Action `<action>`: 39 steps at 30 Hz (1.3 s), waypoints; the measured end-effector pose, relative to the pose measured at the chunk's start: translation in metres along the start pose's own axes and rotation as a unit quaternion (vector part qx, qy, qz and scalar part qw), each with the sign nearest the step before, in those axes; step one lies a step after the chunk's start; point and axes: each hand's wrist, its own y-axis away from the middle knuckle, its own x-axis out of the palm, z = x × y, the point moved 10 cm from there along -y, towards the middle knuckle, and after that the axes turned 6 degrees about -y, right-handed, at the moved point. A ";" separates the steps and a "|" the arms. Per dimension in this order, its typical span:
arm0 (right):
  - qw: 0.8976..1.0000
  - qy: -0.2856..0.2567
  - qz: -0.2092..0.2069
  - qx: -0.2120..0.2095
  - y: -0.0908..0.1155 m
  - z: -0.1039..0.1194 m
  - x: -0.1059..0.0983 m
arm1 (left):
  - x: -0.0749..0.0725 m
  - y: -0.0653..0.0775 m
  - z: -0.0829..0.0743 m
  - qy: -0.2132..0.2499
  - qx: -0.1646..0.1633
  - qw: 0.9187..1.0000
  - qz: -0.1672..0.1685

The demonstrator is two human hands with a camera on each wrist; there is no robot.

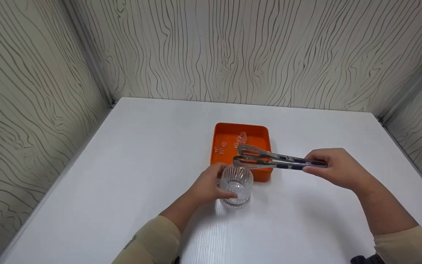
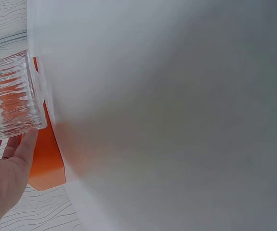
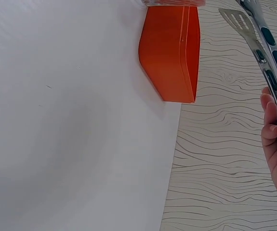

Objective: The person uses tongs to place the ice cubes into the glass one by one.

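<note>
Tumbler (image 1: 238, 185), clear ribbed glass: held mouth upward at 6 o'clock from the orange tray (image 1: 260, 140), near its closest wall. Contact of base with the white counter (image 1: 152, 146): could not be told.

Left hand (image 1: 209, 186): curled round the tumbler from its 9 o'clock side; thumb laid across the near face, fingers set toward 11 o'clock.

Tongs (image 1: 288, 166), metal with dark inlays, slotted heads: pointed toward 9 o'clock, heads parted, held over the tray's 6 o'clock side and just beside the tumbler's mouth. Touch against the rim: could not be told.

Right hand (image 1: 337, 168): pinched the handle end of the tongs between thumb and fingers; placed between 2 and 3 o'clock from the tumbler.

Tray, rounded corners: rested on the counter at 12 o'clock from the tumbler.

Clear pieces (image 1: 241, 138), small, faceted: clustered toward 12 o'clock within the tray, with others scattered toward 9 o'clock.

Sleeves (image 1: 150, 244), beige: worn on both arms, seen at 7 and 4 o'clock.

Wall panels (image 1: 211, 55), pale, grain-patterned: stood beyond the counter at 12 o'clock.
</note>
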 end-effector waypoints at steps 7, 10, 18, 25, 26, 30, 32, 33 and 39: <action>1.000 0.004 -0.006 0.013 0.000 -0.006 -0.001 | 0.000 -0.001 0.001 0.000 -0.006 1.000 -0.001; 1.000 -0.002 -0.010 0.028 0.000 -0.010 -0.002 | 0.000 -0.001 0.001 0.002 -0.006 1.000 -0.002; 0.997 0.004 -0.021 0.069 -0.004 -0.024 0.003 | 0.000 0.001 0.001 -0.001 -0.006 1.000 -0.006; 0.993 0.011 -0.017 0.112 -0.009 -0.036 0.017 | 0.000 0.001 0.001 -0.005 -0.008 1.000 -0.009; 0.993 0.012 -0.016 0.118 -0.010 -0.036 0.020 | 0.000 0.001 0.001 -0.006 -0.006 1.000 -0.009; 0.991 0.024 -0.011 0.130 -0.014 -0.039 0.029 | 0.000 0.001 0.001 -0.004 -0.006 1.000 -0.008; 0.990 0.030 -0.008 0.134 -0.017 -0.040 0.033 | 0.000 0.001 0.001 -0.001 -0.008 1.000 -0.007; 0.990 0.032 -0.006 0.136 -0.018 -0.040 0.035 | 0.000 0.001 0.002 0.001 -0.010 1.000 -0.006; 0.987 0.034 0.005 0.154 -0.022 -0.042 0.047 | 0.000 0.000 0.002 0.003 -0.005 1.000 -0.007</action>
